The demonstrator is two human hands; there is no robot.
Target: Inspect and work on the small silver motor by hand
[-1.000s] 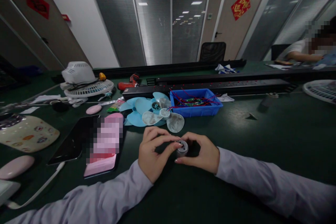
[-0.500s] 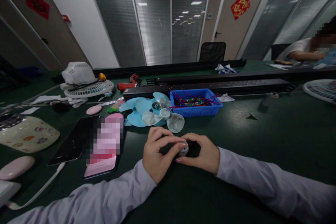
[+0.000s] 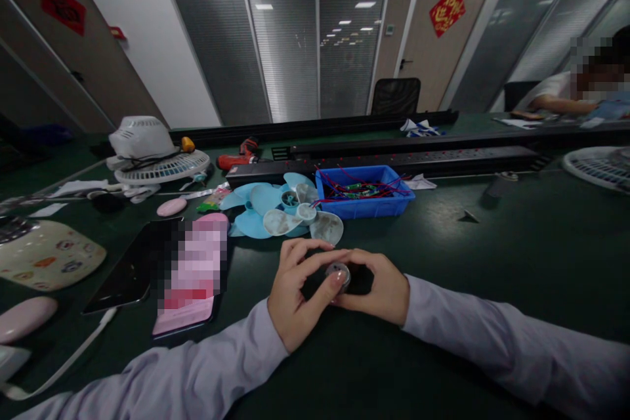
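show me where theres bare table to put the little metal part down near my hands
The widest bare stretch of table lies right of the blue bin, beyond the right sleeve. A strip in front of both hands is bare too. Left is crowded: fan blades, phones, cable.

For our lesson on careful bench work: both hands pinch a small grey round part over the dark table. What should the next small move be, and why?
Probably a slight turn of the small grey round part with the left hand while the right hand steadies it. Both hands' fingertips already close on it from opposite sides, just above the table, so no regrasp seems needed.
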